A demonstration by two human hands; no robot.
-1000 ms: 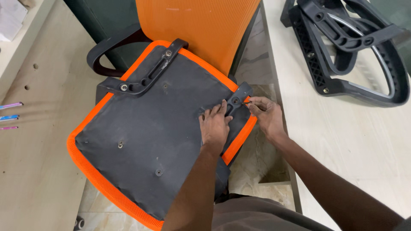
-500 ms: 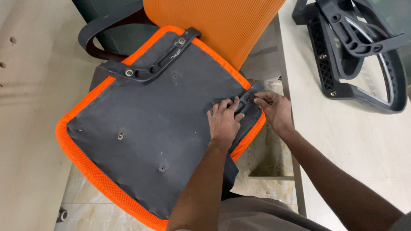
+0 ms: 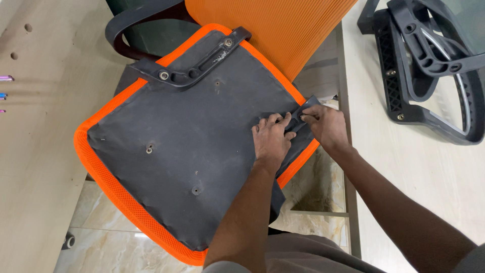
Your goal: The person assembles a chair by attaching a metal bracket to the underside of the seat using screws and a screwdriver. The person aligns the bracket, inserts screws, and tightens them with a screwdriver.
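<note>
An upturned chair seat (image 3: 187, 136), dark grey underneath with an orange mesh rim, lies tilted in front of me. One black armrest bracket (image 3: 194, 63) is screwed along its far edge. A second black bracket (image 3: 309, 103) sits at the right edge. My left hand (image 3: 273, 140) lies palm-down on the seat with its fingertips pressing on that bracket. My right hand (image 3: 327, 126) is closed around the bracket's outer end, and whatever its fingers pinch is hidden.
An orange mesh backrest (image 3: 273, 25) and a black armrest loop (image 3: 129, 33) stand behind the seat. A black plastic chair frame (image 3: 434, 71) lies on the pale table (image 3: 419, 177) at right. A drilled wooden board (image 3: 35, 131) with coloured pens (image 3: 5, 78) lies at left. Marble floor (image 3: 313, 189) shows below.
Both hands have stayed on the right-edge bracket, the right hand's fingers shifting slightly. The view has drifted, so the seat sits more centred.
</note>
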